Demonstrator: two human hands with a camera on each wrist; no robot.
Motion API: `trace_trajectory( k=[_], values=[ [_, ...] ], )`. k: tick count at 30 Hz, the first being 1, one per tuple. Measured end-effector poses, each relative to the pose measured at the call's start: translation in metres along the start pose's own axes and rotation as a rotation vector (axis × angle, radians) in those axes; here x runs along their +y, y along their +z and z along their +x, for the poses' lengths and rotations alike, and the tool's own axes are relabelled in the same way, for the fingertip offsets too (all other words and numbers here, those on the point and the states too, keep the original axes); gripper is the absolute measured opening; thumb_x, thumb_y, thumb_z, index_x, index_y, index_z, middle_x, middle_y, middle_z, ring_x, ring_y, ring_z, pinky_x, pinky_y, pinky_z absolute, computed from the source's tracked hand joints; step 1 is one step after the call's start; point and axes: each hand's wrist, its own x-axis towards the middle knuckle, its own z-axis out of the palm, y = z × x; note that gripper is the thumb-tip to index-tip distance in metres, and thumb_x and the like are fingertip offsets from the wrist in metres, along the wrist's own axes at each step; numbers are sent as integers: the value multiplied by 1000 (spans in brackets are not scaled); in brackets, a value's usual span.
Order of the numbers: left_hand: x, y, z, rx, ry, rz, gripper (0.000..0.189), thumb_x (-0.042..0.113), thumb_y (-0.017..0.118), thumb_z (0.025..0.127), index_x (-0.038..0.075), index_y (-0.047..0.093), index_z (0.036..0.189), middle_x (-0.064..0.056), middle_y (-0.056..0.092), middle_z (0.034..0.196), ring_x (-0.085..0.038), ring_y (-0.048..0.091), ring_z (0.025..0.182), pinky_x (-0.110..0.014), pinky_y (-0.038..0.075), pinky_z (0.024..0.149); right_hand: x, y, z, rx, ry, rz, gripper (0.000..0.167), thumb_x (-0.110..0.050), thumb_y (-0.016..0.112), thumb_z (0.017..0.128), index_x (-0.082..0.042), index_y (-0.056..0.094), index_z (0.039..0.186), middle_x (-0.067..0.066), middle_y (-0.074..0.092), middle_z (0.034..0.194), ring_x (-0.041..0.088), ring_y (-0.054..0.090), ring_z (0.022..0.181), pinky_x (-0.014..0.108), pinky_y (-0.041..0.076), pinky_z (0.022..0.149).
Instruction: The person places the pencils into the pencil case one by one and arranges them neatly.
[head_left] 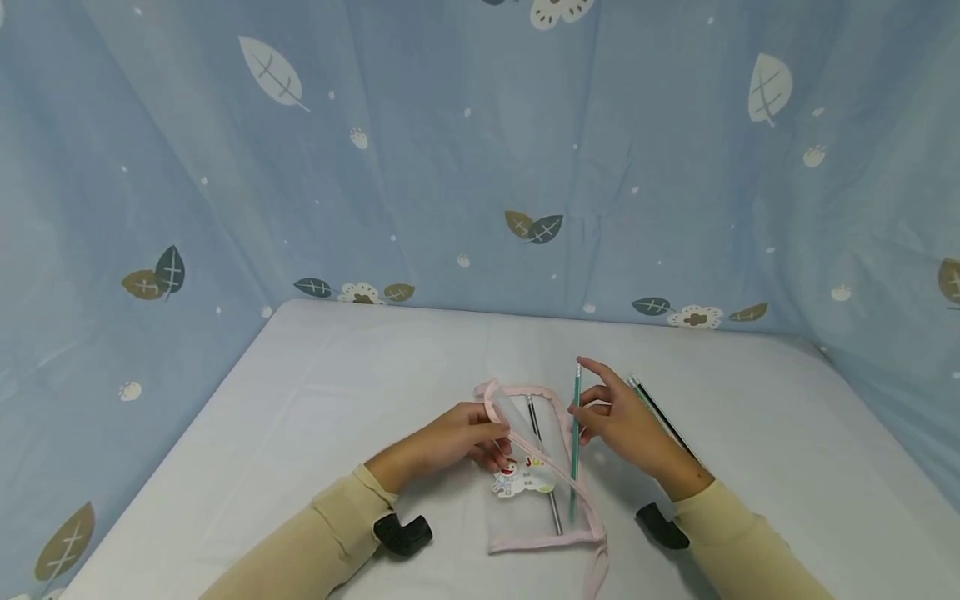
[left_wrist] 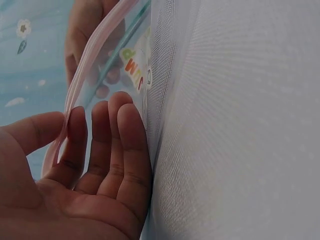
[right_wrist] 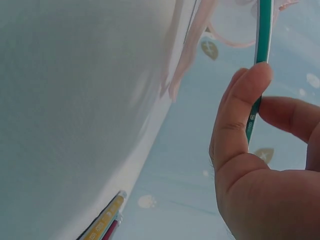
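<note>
A blue leaf-print curtain hangs behind my white worktop, where a pink-trimmed see-through pencil pouch lies between my hands. My left hand pinches its rim; my right hand pinches a green pencil, held near upright, its lower end behind the pouch's front edge. A dark pencil shows through the pouch; loose pencils lie beside my right wrist.

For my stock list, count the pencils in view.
At least 5: a green pencil in the right hand, a dark pencil in the pouch, a bunch of three or more beside that hand; more may hide.
</note>
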Motion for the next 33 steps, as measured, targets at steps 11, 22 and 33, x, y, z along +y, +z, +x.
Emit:
trace_trajectory(
  k=[11, 22, 33],
  values=[
    [0, 0, -1, -14, 11, 2, 28, 15, 54, 102, -12, 59, 110, -7, 69, 89, -12, 69, 75, -24, 60, 70, 3, 3, 1, -68, 50, -62, 81, -4, 63, 94, -19, 19, 160, 22, 56, 113, 27, 68, 73, 39, 62, 71],
    [2, 1, 0, -26, 13, -1, 28, 16, 55, 102, -10, 61, 110, -7, 69, 91, -12, 70, 77, -25, 60, 72, -1, 2, 2, -101, 61, -68, 83, -6, 65, 94, -18, 17, 160, 22, 58, 114, 26, 69, 77, 38, 61, 71],
    [2, 2, 2, -37, 3, -15, 27, 14, 55, 102, -11, 61, 110, -8, 70, 91, -12, 70, 80, -26, 61, 75, 5, 2, 4, -144, 79, -20, 86, -6, 66, 94, -16, 13, 161, 22, 55, 113, 26, 71, 83, 38, 62, 73]
  ],
)
